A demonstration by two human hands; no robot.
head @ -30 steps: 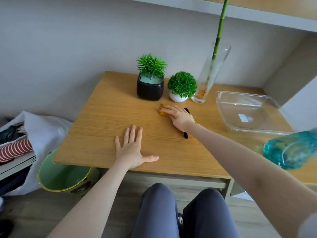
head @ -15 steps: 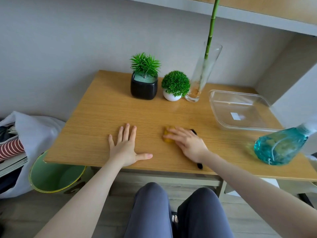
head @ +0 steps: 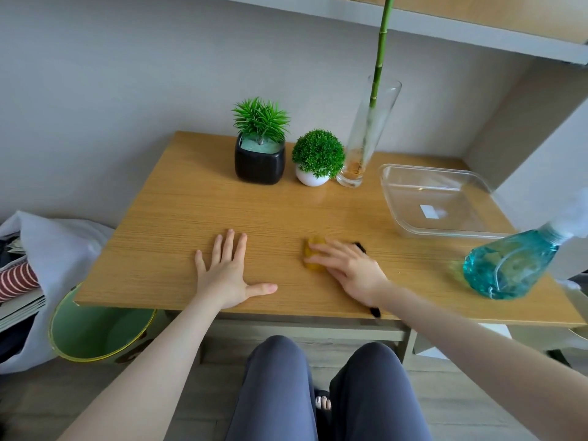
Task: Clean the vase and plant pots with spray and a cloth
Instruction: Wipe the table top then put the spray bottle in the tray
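Flat on the table [head: 191, 211] — left hand [head: 226, 275]; right hand [head: 350, 268] on yellow cloth [head: 313, 261].

Beyond your left fingertips [head: 229, 234]: bare tabletop [head: 191, 211], then black pot [head: 259, 160]. Beyond your right fingertips [head: 313, 248]: open wood, then white pot [head: 311, 179] and glass vase [head: 366, 135], closely ranked. Right of them: clear tray [head: 436, 202], spray bottle [head: 509, 265].

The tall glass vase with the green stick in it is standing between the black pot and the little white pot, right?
Not quite. In the head view the glass vase with the green stalk stands at the right end of the row, beside the little white pot. It is the white pot that sits in the middle, between the vase and the black pot.
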